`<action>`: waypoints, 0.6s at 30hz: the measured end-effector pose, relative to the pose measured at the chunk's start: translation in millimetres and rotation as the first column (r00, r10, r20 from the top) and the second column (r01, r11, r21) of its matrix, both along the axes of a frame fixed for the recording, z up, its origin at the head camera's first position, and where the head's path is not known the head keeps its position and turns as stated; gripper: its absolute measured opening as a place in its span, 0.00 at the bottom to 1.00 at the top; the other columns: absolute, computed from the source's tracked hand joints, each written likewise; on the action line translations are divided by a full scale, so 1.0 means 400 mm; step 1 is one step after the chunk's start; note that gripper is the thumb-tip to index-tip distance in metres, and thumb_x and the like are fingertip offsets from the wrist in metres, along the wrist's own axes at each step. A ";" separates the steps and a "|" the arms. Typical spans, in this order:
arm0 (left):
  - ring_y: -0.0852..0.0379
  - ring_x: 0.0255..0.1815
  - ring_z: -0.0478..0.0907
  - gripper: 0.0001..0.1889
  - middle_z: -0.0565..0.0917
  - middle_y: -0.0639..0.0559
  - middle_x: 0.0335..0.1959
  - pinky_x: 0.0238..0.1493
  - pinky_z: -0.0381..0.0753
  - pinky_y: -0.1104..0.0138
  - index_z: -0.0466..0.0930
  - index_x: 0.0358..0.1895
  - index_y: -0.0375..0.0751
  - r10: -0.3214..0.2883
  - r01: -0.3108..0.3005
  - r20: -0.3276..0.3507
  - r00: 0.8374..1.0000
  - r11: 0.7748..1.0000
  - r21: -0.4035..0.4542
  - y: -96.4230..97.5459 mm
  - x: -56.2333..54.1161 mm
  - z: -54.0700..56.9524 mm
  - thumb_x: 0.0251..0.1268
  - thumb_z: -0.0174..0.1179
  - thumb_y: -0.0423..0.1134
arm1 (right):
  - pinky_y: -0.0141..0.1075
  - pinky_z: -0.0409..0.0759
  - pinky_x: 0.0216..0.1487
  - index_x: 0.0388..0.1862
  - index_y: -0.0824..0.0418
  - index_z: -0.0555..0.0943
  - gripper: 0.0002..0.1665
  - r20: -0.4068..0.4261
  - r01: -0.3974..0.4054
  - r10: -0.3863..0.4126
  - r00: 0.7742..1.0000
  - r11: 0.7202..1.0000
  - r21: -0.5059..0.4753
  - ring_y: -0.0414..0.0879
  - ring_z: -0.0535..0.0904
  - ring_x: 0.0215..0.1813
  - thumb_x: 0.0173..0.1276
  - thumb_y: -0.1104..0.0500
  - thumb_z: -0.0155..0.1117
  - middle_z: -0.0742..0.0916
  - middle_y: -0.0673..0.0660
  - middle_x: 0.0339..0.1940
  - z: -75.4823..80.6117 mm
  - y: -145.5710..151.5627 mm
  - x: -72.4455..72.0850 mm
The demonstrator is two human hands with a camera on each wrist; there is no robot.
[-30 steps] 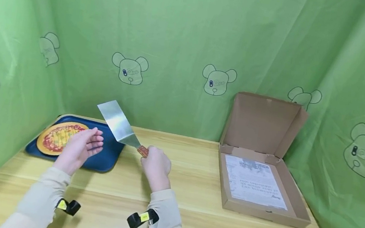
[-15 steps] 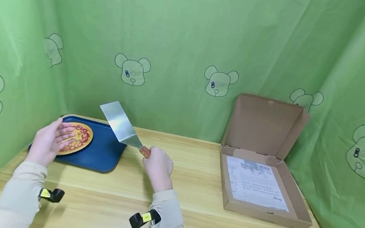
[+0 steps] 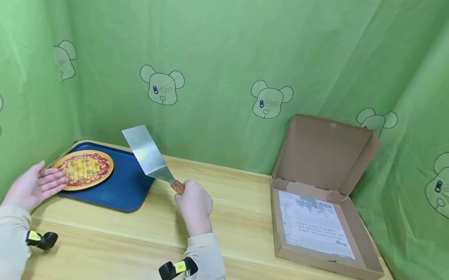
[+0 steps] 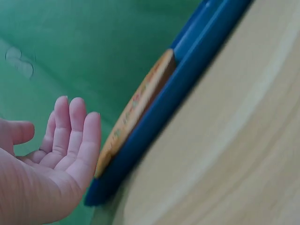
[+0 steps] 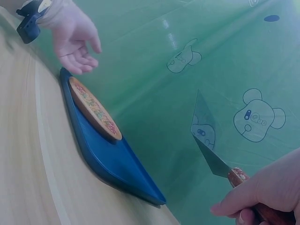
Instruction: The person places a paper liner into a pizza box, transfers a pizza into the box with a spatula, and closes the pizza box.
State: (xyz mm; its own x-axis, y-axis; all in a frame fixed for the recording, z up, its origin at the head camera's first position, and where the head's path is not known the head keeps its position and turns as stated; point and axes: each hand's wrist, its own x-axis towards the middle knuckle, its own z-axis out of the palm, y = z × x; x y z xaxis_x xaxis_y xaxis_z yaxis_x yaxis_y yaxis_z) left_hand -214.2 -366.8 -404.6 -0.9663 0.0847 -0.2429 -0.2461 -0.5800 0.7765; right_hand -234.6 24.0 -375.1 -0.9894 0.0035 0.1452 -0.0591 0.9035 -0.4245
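A round pizza (image 3: 86, 169) lies on the left part of a blue tray (image 3: 126, 193). My left hand (image 3: 34, 187) is by the tray's left front corner, palm up, fingers extended and overlapping the pizza's edge in the head view. In the left wrist view those fingers (image 4: 70, 136) are slightly bent and carry nothing. My right hand (image 3: 194, 205) grips the wooden handle of a metal spatula (image 3: 147, 150). Its wide flat blade points up and left, raised over the tray's right side. The right wrist view shows the blade (image 5: 206, 136) apart from pizza and tray.
An open cardboard pizza box (image 3: 323, 264) stands on the right of the wooden table (image 3: 211, 234), its lid upright at the back. Printed paper (image 3: 316, 224) lines its bottom. Green curtain (image 3: 221, 39) walls enclose the back and both sides.
My left hand has moved left and lower, from over the pizza to its left edge, uncovering most of the pizza. The right hand and spatula have barely moved.
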 end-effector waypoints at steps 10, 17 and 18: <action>0.57 0.37 0.85 0.26 0.86 0.52 0.32 0.45 0.86 0.64 0.79 0.32 0.45 -0.070 0.080 0.085 0.994 0.989 -0.123 -0.051 -0.002 -0.039 0.79 0.34 0.53 | 0.39 0.66 0.19 0.25 0.53 0.78 0.08 0.001 -0.002 0.002 1.000 1.000 -0.003 0.44 0.75 0.23 0.57 0.56 0.70 0.82 0.49 0.22 0.005 -0.001 -0.005; 0.56 0.34 0.87 0.23 0.86 0.50 0.28 0.45 0.87 0.63 0.77 0.31 0.43 -0.043 0.074 0.134 0.990 0.968 -0.239 -0.054 -0.003 -0.053 0.80 0.33 0.45 | 0.39 0.67 0.19 0.25 0.53 0.79 0.07 0.003 -0.005 0.005 1.000 1.000 0.000 0.45 0.75 0.23 0.56 0.56 0.70 0.83 0.50 0.23 0.007 0.000 -0.007; 0.56 0.33 0.87 0.23 0.86 0.50 0.28 0.45 0.87 0.63 0.77 0.30 0.42 -0.036 0.072 0.135 0.990 0.960 -0.272 -0.053 -0.003 -0.054 0.80 0.34 0.44 | 0.39 0.67 0.19 0.25 0.53 0.79 0.07 0.001 -0.006 0.006 1.000 1.000 0.002 0.45 0.75 0.24 0.56 0.56 0.70 0.83 0.50 0.23 0.007 0.000 -0.007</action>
State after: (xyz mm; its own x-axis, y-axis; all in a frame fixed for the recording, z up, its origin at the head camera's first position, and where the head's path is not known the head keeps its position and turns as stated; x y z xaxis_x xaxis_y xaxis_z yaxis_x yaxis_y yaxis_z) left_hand -215.5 -388.0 -426.0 -0.9218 0.0485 -0.3847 -0.3781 -0.3314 0.8644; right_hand -237.4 24.2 -372.2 -0.9895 -0.0026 0.1447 -0.0642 0.9038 -0.4231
